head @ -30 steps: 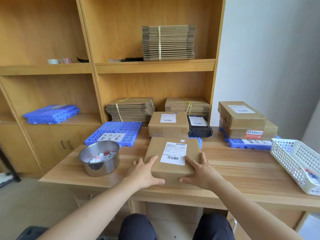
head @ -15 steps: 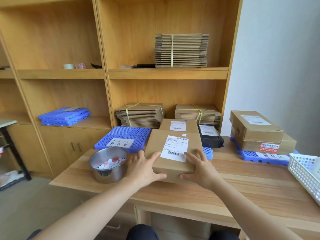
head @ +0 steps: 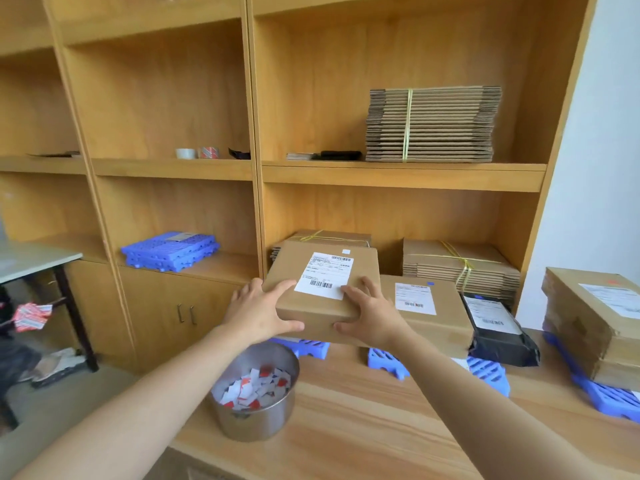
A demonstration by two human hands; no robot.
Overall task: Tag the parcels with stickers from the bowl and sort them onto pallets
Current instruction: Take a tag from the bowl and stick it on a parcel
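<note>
Two grips, left grip [head: 263,311] and right grip [head: 372,313], are clasping the parcel [head: 322,289] by its near corners, mid-frame, clear of the table [head: 381,427]. Risk: a thumb slipping could be dropping it onto the bowl [head: 256,420], scattering stickers [head: 252,389].

Soft, even light is filling the frame; exposure bright. Steel bowl [head: 257,420] is showing dull glare on its wall, soft shadow pooling at its base. Far left of bowl, edge detail is smearing; above bowl, shelf uprights [head: 254,98] are leaning from wide-angle distortion.

Arms outstretched, left hand [head: 260,314] and right hand [head: 372,317] both gripping.
</note>
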